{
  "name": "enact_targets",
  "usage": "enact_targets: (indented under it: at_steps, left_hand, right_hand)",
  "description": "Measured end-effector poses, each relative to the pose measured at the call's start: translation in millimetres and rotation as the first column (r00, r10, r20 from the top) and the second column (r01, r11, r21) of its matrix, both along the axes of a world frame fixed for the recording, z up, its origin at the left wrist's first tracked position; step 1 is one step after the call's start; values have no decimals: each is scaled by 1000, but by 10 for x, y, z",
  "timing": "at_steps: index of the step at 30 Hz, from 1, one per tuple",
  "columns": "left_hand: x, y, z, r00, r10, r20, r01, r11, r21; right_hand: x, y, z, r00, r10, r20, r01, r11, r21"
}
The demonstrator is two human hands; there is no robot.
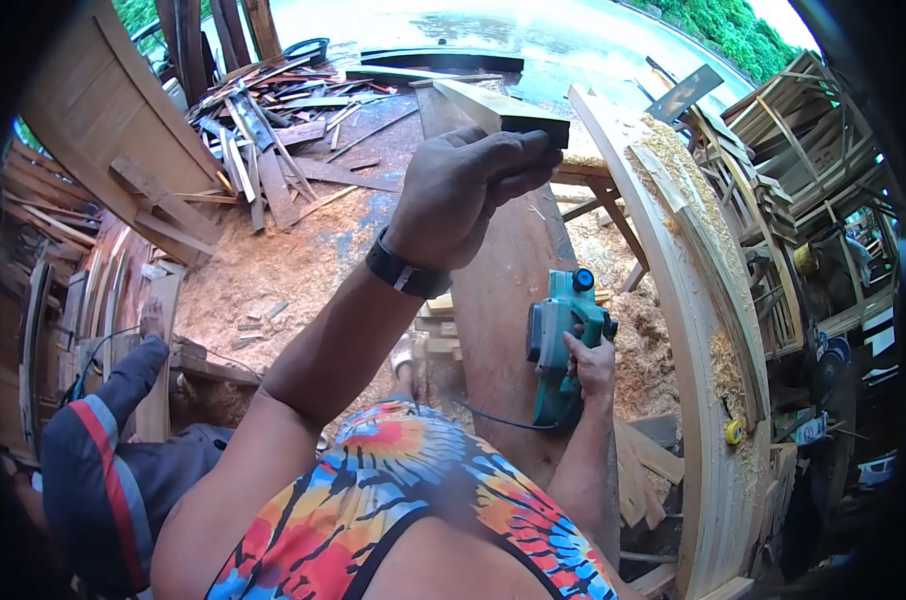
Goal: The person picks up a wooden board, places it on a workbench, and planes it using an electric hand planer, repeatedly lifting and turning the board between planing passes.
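Raised in front of me, my left hand point(463, 190) is closed around a wooden board point(485, 104). The board has a pale upper face and a dark near end, and it points away from me. A black wristband point(405, 272) circles my left wrist. Lower and to the right, my right hand point(595, 368) grips the handle of a green electric planer point(553, 385). The planer rests on a wide brown plank point(498, 310), and its dark cord runs off to the left. My fingers partly hide the handle.
A co-worker's dark sleeve point(98, 440) with a red stripe is close on my left. Scrap wood point(263, 130) lies piled ahead, and shavings point(243, 290) cover the ground. Long pale beams point(663, 290) stretch along my right, with a yellow tape measure point(734, 432) on them.
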State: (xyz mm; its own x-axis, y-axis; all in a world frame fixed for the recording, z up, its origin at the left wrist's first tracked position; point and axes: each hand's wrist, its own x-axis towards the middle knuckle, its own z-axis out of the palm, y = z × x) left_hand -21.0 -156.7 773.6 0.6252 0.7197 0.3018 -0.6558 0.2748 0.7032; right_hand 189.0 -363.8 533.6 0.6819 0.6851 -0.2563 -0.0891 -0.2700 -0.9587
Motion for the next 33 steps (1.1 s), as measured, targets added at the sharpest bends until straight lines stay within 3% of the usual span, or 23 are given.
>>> enact_targets:
  at_steps: [9,15,21,24,27,31,33]
  left_hand:
    - [16,-9,28,1000,7,-6,-7,1000,-1]
    - [6,-30,16,990,71,-119,-59,993,100]
    - [-93,7,-319,987,-150,-61,150,989,0]
    - [-296,-188,-786,938,-329,-108,305,933,-188]
    - [-444,-455,-1411,781,-386,-491,214,904,-370]
    - [-607,-606,-2752,576,-369,-730,81,914,-398]
    - [-632,-656,-3149,516,-334,-789,21,926,-378]
  right_hand:
    - [-16,-2,38,1000,1,-7,-1,1000,-17]
    - [8,-3,-8,1000,-1,7,1,1000,-1]
    - [-18,-8,27,1000,2,-15,-2,1000,10]
    - [5,-25,-20,999,10,-41,-8,999,41]
    - [-2,-14,14,1000,18,-8,-18,1000,1]
    - [24,-35,-9,999,32,-26,-32,999,-12]
    - [17,-41,-19,999,23,-33,-24,1000,-6]
